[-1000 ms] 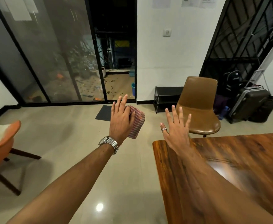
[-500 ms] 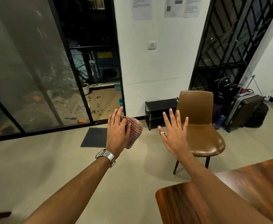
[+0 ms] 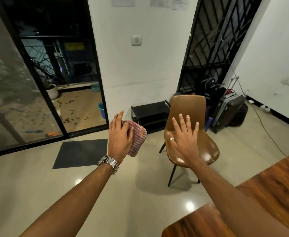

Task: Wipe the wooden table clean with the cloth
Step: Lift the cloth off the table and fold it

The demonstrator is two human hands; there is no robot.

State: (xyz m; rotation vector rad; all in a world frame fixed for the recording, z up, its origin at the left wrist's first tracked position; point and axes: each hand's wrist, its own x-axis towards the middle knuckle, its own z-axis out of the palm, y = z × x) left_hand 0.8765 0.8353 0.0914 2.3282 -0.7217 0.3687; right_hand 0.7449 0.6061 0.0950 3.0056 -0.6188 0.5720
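Since a second ago the view has lifted, leaving the worktop (image 3: pixel 268 190) low right, both hands raised clear of it. Left hand (image 3: pixel 120 139) clutches the checked cloth (image 3: pixel 137 140); right hand (image 3: pixel 185 144) is spread, empty. Best lower the cloth flat before wiping; wall papers are unreadable.

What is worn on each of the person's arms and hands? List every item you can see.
Both forearms are bare, with no sleeves in view. The left wrist carries a silver metal-link watch. The right hand has one plain silver ring on a finger. No gloves.
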